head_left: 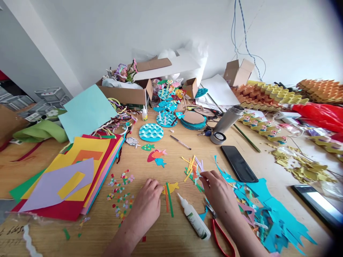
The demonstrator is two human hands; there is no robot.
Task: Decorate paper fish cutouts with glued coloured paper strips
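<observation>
My left hand [146,205] rests on the wooden table [171,235] with fingers curled, its fingertips at the edge of a yellow paper fish [173,186] that has orange and green paper strips [168,200] lying over it. My right hand [218,192] reaches forward and pinches at a small heap of thin coloured paper strips [192,166]. A white glue bottle [193,216] lies between my two forearms. Red-handled scissors [221,233] lie under my right wrist.
A stack of coloured paper sheets [72,171] lies left, with confetti bits [120,192] beside it. Blue paper offcuts [270,210] spread right. A black phone [238,163], a steel flask [229,119], blue wave discs [151,132], paper fish [157,157], cardboard boxes [128,93] and a tablet [318,205] are around.
</observation>
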